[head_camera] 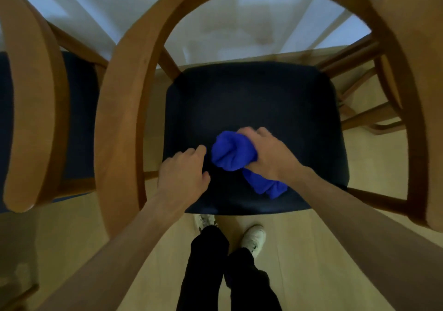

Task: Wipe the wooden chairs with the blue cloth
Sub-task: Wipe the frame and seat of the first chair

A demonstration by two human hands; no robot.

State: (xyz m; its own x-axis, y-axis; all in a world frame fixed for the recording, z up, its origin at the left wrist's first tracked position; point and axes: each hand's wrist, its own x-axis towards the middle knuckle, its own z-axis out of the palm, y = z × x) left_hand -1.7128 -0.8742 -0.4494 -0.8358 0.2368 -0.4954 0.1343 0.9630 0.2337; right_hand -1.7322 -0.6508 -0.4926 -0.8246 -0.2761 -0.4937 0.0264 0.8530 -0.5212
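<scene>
A wooden chair [124, 109] with a curved backrest and a dark blue padded seat [251, 99] stands right below me. The bunched blue cloth [231, 151] lies on the front half of the seat, and my right hand [271, 153] grips it from the right, with a tail of cloth hanging out under the wrist. Just left of the cloth, my left hand [183, 175] hovers at the seat's front left edge. Its fingers are loosely curled and hold nothing.
A second wooden chair [36, 109] with a dark seat stands close on the left. Part of a third wooden frame [407, 75] rises on the right. A white tablecloth [251, 23] hangs behind the chairs. My legs and white shoes [254, 237] stand on the pale wooden floor.
</scene>
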